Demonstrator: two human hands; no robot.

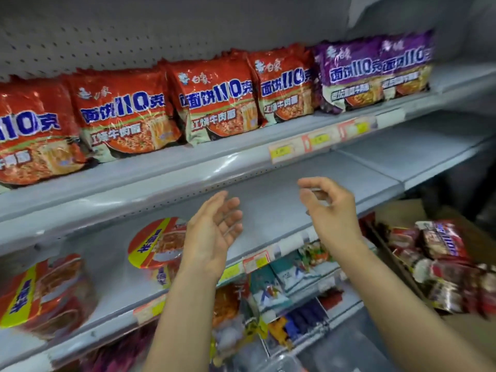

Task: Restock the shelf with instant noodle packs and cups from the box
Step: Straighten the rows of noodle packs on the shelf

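Noodle packs [128,111] on upper shelf [241,157]; cups [158,242] on shelf below, left; box [442,264] right.

I see four red noodle packs [128,111] standing in a row on the upper shelf [188,167], leaning back, with purple noodle packs [375,71] just beside them on the right. On the middle shelf [268,210] two red-lidded noodle cups [157,242] lie tilted at the left, lids facing me; its right part is bare. The cardboard box [402,210] sits low on the right, open, with dark red noodle packs [440,261] heaped loosely inside
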